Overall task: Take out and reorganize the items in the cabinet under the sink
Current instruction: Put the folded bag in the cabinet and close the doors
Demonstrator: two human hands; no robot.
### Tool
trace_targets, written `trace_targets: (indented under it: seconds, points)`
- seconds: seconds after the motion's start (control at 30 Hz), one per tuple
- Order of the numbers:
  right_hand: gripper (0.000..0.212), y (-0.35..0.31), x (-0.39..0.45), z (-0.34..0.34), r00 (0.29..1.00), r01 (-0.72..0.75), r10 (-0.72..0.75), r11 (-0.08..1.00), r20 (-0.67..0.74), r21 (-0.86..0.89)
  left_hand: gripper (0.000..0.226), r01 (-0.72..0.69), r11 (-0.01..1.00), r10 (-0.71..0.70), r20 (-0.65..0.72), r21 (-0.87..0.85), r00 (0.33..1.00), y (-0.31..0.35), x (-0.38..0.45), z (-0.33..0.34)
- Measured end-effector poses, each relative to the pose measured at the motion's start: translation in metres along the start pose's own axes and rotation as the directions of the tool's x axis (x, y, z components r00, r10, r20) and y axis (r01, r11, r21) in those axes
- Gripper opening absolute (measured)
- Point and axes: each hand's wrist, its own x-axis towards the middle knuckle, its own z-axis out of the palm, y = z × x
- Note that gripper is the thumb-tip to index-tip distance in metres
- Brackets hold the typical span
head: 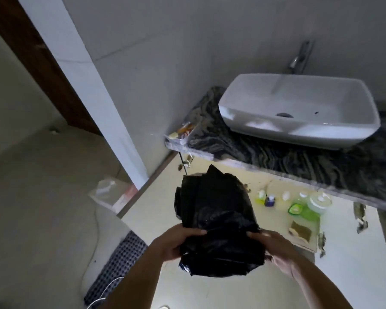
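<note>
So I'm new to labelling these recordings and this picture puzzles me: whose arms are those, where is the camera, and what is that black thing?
No machine here: a person wears a wide-angle camera on the head, looking down. The left hand and right hand both grip a crumpled black plastic bag. Behind it, a white rectangular ceramic sink sits on a dark veined stone counter. Under the counter, green and white plastic bottles stand in the open cabinet.
</note>
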Motion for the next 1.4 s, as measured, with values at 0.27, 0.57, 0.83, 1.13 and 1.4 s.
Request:
trace_targets:
  seconds: [0.27, 0.57, 0.83, 1.13, 1.4]
  points:
    - [0.023, -0.047, 0.047, 0.010, 0.994, -0.043, 0.026, 0.987, -0.110, -0.154, 0.070, 0.081, 0.989, -0.085, 0.027, 0.124, 0.996, 0.043, 0.046, -0.040]
    - [0.009, -0.010, 0.120, 0.025, 0.931, -0.234, 0.205, 0.970, -0.301, -0.063, 0.047, 0.294, 0.947, -0.288, -0.063, 0.126, 0.956, 0.032, 0.137, -0.053]
    - [0.020, 0.015, 0.214, 0.006, 0.930, -0.296, 0.298, 0.954, -0.217, 0.042, 0.042, 0.299, 0.951, -0.275, -0.227, 0.079, 0.934, 0.032, 0.233, -0.062]
    - [0.037, 0.056, 0.376, -0.011, 0.894, -0.435, 0.422, 0.898, -0.152, -0.069, 0.041, 0.280, 0.953, -0.205, -0.435, 0.116, 0.877, 0.010, 0.407, -0.096]
    - [0.034, 0.083, 0.522, -0.002, 0.895, -0.244, 0.285, 0.957, -0.344, 0.158, 0.051, 0.056, 0.956, 0.069, -0.404, 0.289, 0.912, 0.005, 0.534, -0.145]
